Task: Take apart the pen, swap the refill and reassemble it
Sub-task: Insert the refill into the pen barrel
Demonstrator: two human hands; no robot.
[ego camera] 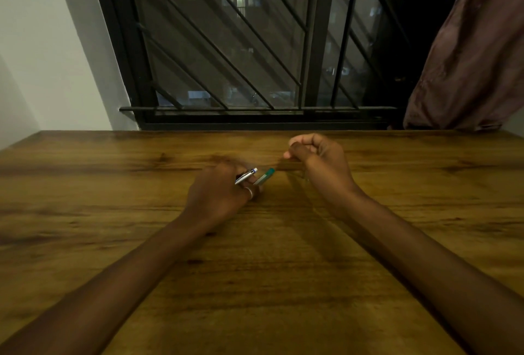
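My left hand (218, 193), with a ring on one finger, rests on the wooden table (113, 241) and is closed around two pen parts. One is a silver upper part with a clip and a blue button (246, 176). The other is a clear barrel piece with a teal end (265, 176). Both stick out to the right of my fingers. My right hand (317, 159) hovers a short way to the right, fingers curled and thumb pinched against them. Something thin may be pinched there, but it is too small and blurred to identify.
A dark window with black diagonal bars (241, 43) stands right behind the table's far edge. A brown curtain (467, 57) hangs at the back right. A white wall (42, 57) is at the left.
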